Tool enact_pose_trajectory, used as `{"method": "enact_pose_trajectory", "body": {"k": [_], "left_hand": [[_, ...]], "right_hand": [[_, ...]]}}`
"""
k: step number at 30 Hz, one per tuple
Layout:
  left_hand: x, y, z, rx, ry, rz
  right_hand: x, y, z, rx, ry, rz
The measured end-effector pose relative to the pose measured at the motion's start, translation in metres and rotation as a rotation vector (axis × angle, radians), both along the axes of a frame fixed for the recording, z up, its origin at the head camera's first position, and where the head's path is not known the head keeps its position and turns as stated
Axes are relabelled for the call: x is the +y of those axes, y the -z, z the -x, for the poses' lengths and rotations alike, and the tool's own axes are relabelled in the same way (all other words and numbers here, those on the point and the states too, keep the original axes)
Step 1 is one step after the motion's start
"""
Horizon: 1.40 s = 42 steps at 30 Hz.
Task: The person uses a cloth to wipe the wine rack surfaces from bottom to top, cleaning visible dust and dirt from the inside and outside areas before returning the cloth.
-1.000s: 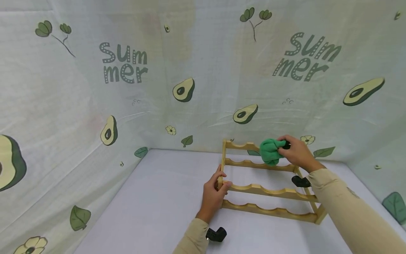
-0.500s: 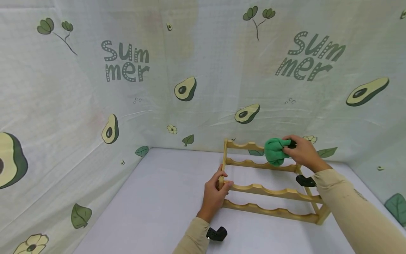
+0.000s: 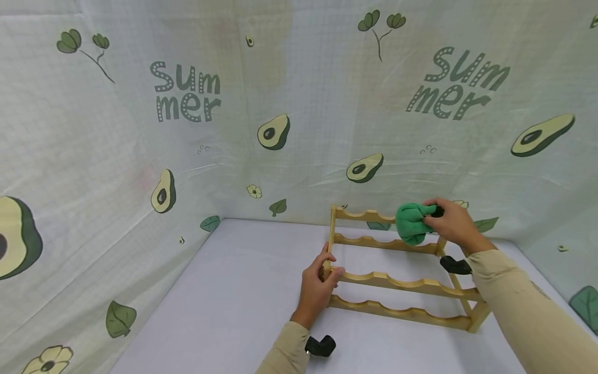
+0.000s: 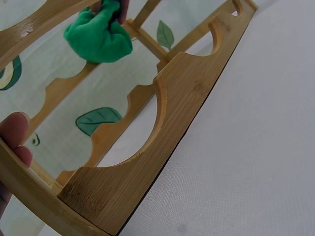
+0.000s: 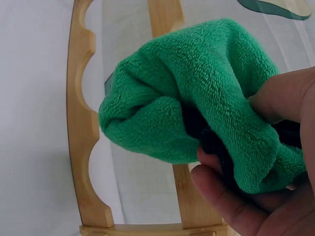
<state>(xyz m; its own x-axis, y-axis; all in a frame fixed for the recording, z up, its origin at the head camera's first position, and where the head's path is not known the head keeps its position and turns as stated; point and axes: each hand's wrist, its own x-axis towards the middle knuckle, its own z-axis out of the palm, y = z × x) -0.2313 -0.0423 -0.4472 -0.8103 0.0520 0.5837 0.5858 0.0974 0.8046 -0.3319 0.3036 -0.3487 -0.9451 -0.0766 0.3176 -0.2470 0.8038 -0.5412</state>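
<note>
A pale wooden wine rack (image 3: 402, 283) with scalloped rails stands on the white table. At its left end my left hand (image 3: 317, 285) grips the frame, thumb over the front upper rail. My right hand (image 3: 453, 223) holds a bunched green terry cloth (image 3: 411, 223) at the back upper rail, overlapping it in the head view. Up close in the right wrist view, the green cloth (image 5: 182, 83) is folded around something black, pinched between thumb and fingers (image 5: 231, 206). From the left wrist, the lower front rail (image 4: 182, 98) fills the foreground, with the cloth (image 4: 98, 39) beyond.
A white curtain (image 3: 308, 83) printed with avocados and leaves hangs behind and at both sides. Black camera mounts sit on the left wrist (image 3: 320, 345) and right wrist (image 3: 454, 265). White table surface (image 3: 224, 291) extends left of the rack.
My right hand has moved a little to the right with the green cloth, along the back upper rail. The left hand keeps its grip on the rack's left end.
</note>
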Motion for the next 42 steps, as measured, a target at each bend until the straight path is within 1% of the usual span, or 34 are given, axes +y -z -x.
{"method": "enact_pose_trajectory", "body": {"k": [3,10,17,20,24,27,30,35,39,42], "left_hand": [[0.001,0.001,0.000,0.004,0.001,-0.003],[0.001,0.002,0.001,0.012,-0.017,0.009],[0.001,0.000,0.001,0.024,-0.009,0.005],[0.001,0.003,0.003,0.029,-0.003,0.006],[0.002,0.018,0.014,0.034,-0.012,0.019],[0.003,0.027,0.024,0.034,-0.023,0.028],[0.002,0.029,0.028,0.023,-0.019,0.032],[0.000,0.028,0.025,-0.019,0.010,0.031],[-0.002,0.029,0.022,-0.077,0.033,0.020],[-0.002,0.027,0.022,-0.107,0.045,0.002]], "right_hand": [[0.004,-0.002,-0.001,0.001,0.018,-0.010],[0.018,-0.007,-0.008,0.012,0.051,-0.058],[0.031,-0.004,-0.015,0.000,0.118,-0.087],[0.032,-0.003,-0.018,0.003,0.145,-0.086],[0.031,-0.002,-0.020,-0.008,0.157,-0.085],[0.029,-0.003,-0.018,-0.003,0.147,-0.078],[0.027,-0.003,-0.014,-0.002,0.112,-0.066],[0.023,-0.002,-0.009,-0.004,0.040,-0.046],[0.018,0.001,-0.007,-0.014,-0.001,-0.030],[0.013,-0.002,-0.005,-0.020,-0.029,-0.031]]}}
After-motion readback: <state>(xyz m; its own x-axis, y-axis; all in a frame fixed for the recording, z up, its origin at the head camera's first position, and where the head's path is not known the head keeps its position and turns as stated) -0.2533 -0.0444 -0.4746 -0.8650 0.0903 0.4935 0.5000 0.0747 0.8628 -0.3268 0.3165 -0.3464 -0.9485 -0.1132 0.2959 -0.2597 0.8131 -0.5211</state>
